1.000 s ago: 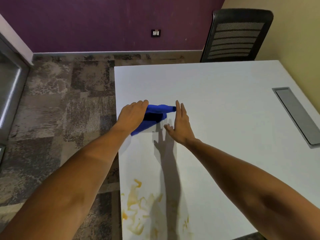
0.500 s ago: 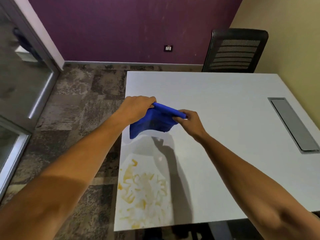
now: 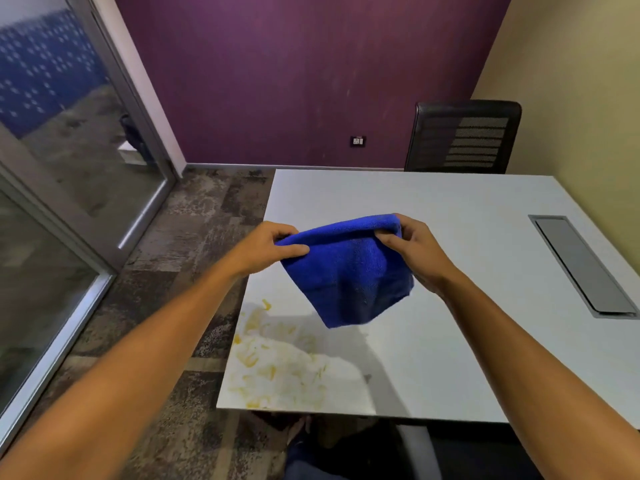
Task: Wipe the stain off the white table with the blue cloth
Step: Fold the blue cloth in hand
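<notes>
Two hands hold the cloth up above the counter. At the left, the left hand pinches one top corner, its fingertips tucked behind the fabric. Below, near the counter's front left corner, lies the yellow stain, partly dimmed by shadow. The right hand pinches the other corner. The cloth's far side is hidden.

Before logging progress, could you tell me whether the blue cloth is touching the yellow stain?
No, both hands hold the blue microfibre cloth above the white table.
</notes>
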Demonstrator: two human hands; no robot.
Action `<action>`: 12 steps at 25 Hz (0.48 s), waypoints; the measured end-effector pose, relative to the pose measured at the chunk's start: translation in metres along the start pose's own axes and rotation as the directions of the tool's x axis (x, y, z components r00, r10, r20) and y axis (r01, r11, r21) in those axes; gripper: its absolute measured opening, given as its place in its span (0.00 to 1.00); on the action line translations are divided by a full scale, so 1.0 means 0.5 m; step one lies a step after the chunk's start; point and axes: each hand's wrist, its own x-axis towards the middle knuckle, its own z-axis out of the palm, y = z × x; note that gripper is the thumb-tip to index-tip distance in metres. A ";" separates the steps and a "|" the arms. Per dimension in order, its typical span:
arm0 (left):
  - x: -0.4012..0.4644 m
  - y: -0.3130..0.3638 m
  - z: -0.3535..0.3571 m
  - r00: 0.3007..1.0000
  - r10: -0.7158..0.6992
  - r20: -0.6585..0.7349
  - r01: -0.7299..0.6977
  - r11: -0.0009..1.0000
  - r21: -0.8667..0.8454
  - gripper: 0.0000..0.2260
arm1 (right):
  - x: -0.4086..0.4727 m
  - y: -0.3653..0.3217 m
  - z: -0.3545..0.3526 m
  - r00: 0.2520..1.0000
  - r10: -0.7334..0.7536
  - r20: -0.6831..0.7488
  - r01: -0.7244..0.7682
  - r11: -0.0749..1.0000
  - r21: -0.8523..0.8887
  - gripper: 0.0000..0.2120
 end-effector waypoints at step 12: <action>-0.202 0.092 0.138 0.846 -0.163 -0.508 -0.001 0.951 -0.308 0.12 | -0.161 -0.048 0.027 0.996 0.045 -0.071 -0.037 0.994 0.104 0.10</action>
